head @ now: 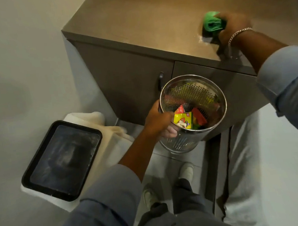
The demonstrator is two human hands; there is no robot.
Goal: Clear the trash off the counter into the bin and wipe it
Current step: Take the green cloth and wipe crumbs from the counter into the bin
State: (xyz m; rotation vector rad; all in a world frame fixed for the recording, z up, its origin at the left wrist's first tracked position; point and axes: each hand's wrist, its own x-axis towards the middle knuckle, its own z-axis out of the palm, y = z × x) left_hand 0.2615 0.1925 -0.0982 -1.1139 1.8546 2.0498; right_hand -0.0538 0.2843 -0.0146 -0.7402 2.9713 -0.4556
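Note:
A perforated steel bin (pixel 197 90) hangs tilted in front of the cabinet, just below the counter's front edge. My left hand (pixel 159 122) grips its near rim. Inside the bin lie colourful snack wrappers (pixel 188 120), yellow, red and green. On the brown counter (pixel 143 18), at its right side, my right hand (pixel 233 27) presses a folded green cloth (pixel 213 22) onto the surface. The hand and cloth are motion-blurred. A few pale crumbs (pixel 202 39) lie just in front of the cloth.
A black tray (pixel 38 162) rests on a white towel (pixel 114 141) on the low surface at my left. The cabinet door handle (pixel 161 80) is behind the bin. My shoes (pixel 186 170) stand on the tiled floor below. A wall closes off the left.

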